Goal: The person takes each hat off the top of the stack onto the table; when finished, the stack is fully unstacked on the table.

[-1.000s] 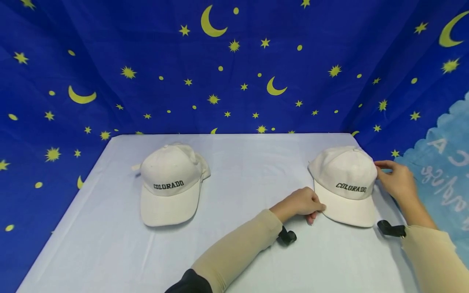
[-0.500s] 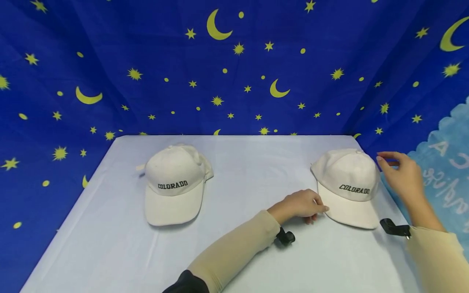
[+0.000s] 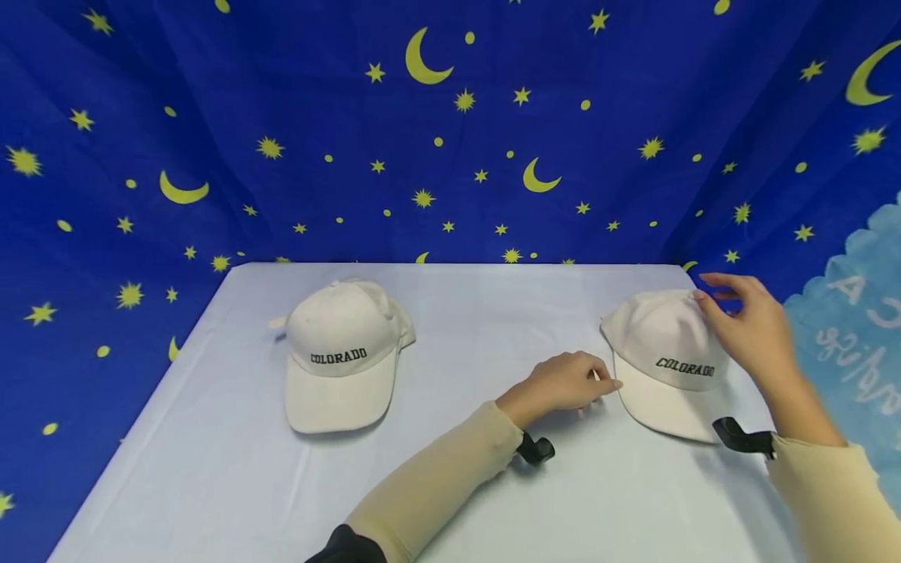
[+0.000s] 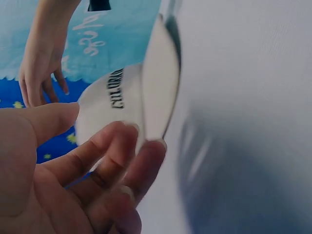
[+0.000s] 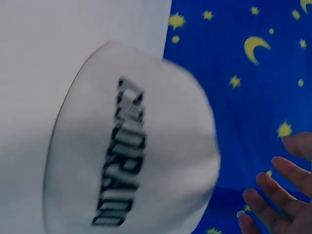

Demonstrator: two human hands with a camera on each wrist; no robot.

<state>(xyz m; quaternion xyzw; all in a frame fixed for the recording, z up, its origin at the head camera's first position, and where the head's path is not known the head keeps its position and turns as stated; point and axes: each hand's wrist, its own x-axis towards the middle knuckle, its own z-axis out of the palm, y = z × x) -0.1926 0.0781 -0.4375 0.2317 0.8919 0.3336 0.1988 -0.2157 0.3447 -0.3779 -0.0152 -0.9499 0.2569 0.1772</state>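
On the right side of the table, a cream baseball cap [image 3: 665, 332] with COLORADO lettering sits with its brim toward me. Beside the brim's left edge is my left hand [image 3: 563, 381], fingertips right at the edge. In the left wrist view, its thumb and loosely bent fingers stand apart, pinching nothing, in front of the cap [image 4: 160, 78]. My right hand [image 3: 756, 328] is raised over the crown's right side, overlapping it in the head view. The right wrist view shows that hand's fingers [image 5: 280, 183] spread, with a gap between them and the cap.
A second cream COLORADO cap [image 3: 341, 336] sits on the left half of the white-covered table [image 3: 479, 313]. Behind it hangs a blue curtain [image 3: 338, 102] with yellow moons and stars. A light-blue cloth [image 3: 855, 328] with white writing hangs at the right.
My right hand has left the cap's right side, risen, and moved left over the crown. My left hand has loosened and drawn slightly back from the brim. The view has shifted slightly.
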